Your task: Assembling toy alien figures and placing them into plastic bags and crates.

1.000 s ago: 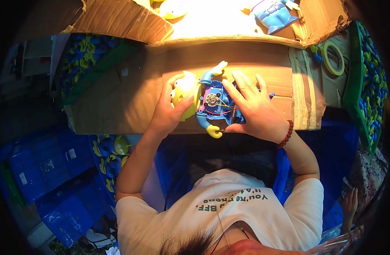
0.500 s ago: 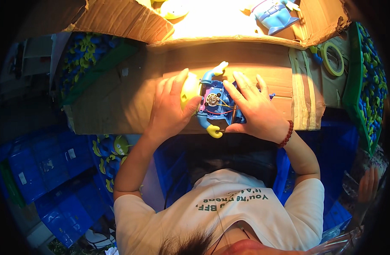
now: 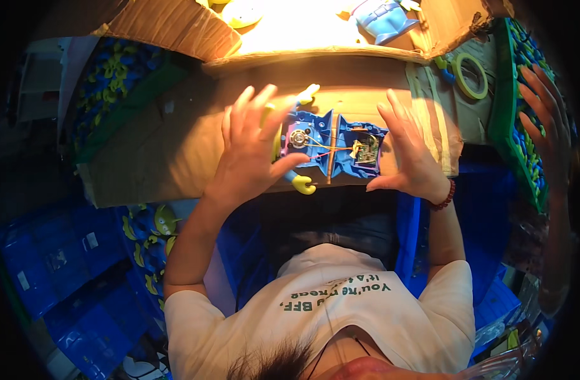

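Observation:
A toy figure lies opened on the cardboard. Its blue body half [image 3: 313,123] holds a round speaker [image 3: 299,139], and the arms end in yellow hands. Wires link it to a second blue shell half [image 3: 348,155], inside which sits a small circuit board [image 3: 367,151]. My left hand [image 3: 249,145], slightly blurred, is open with fingers spread over the figure's yellow head end, largely hiding it; whether it touches cannot be made out. At the right of the second half, my right hand [image 3: 411,149] is open, thumb and fingers apart around its outer edge.
A brightly lit cardboard box [image 3: 315,60] with toy figures stands behind. A tape roll [image 3: 470,75] lies at the right. Green trays of blue and yellow parts flank the work surface [image 3: 144,171]. Another person's hand [image 3: 543,104] is over the right tray. Blue crates [image 3: 62,253] stand lower left.
My right hand has moved off the second shell half, which now lies with its circuit board showing. My left hand has lifted and opened from the yellow head. Another person's hand has risen at the right.

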Demonstrator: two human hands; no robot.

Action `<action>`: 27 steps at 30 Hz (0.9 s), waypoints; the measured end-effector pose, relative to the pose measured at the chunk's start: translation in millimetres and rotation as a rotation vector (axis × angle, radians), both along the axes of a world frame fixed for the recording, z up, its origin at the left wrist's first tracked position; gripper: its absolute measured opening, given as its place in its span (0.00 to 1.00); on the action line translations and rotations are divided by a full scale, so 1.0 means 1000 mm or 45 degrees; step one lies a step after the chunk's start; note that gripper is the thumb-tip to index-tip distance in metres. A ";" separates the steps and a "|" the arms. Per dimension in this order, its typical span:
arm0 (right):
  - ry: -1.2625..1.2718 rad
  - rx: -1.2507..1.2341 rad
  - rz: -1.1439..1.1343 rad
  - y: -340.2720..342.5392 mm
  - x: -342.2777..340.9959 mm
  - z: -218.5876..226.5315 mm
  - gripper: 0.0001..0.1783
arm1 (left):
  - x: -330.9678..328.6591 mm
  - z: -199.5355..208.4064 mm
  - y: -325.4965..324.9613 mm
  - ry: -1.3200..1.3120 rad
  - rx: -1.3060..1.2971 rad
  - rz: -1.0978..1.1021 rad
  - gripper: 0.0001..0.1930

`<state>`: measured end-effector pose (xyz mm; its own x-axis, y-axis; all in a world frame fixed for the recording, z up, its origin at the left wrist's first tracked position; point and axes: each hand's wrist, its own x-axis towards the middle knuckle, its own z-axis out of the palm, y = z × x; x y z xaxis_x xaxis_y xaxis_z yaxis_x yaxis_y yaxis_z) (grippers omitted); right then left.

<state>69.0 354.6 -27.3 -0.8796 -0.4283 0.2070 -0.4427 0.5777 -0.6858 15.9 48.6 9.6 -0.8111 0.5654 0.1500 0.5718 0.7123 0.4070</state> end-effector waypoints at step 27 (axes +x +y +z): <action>0.233 -0.224 0.050 -0.043 0.002 0.021 0.58 | 0.004 -0.036 0.043 0.347 -0.005 -0.246 0.02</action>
<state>70.6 311.8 -5.8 -0.8040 -0.4047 0.4356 -0.5884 0.4363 -0.6808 19.6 91.1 -26.5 -0.6192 0.7058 0.3442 0.7839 0.5814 0.2181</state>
